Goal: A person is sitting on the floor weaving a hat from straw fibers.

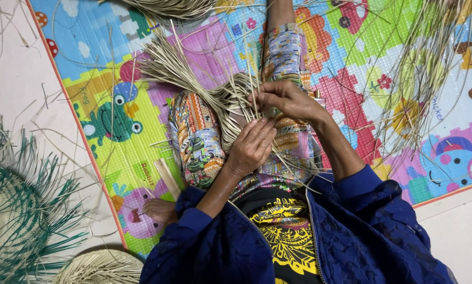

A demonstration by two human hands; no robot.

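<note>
Resting on the person's lap, the pale straw weaving (pixel 236 100) is pinned by the left hand (pixel 253 144) lying flat — steadying it — while the right hand (pixel 286 100) pinches loose strands. Around them: a colourful play mat (pixel 115 105), a green-fringed woven piece (pixel 20 210) at the floor's left edge.

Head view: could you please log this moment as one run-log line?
left hand: pressing pale woven straw strips on lap | right hand: pinching strips | surface: colourful cartoon play mat
</note>
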